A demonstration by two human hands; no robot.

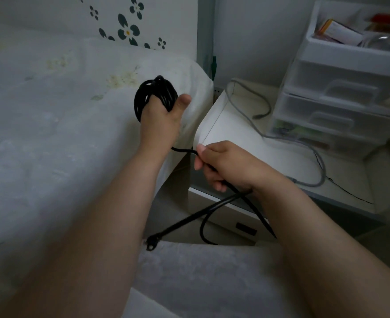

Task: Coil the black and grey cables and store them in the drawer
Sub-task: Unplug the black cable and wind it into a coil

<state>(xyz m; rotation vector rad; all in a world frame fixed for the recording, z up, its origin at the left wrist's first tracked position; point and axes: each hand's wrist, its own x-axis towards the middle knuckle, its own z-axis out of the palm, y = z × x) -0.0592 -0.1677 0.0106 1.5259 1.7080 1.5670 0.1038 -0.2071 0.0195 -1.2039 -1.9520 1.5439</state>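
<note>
Several loops of the black cable are wound around my left hand, which is raised over the bed's edge with its thumb out. A free strand runs from that hand to my right hand, which pinches it over the gap beside the bed. Below my right hand the cable hangs in a loop and ends in a black plug near my lap. The grey cable lies loose across the white nightstand top. A nightstand drawer front shows below, apparently shut.
The bed with a pale floral cover fills the left. A translucent plastic drawer unit stands on the nightstand at the right, its top tray holding small items. A wall with flower decals is behind.
</note>
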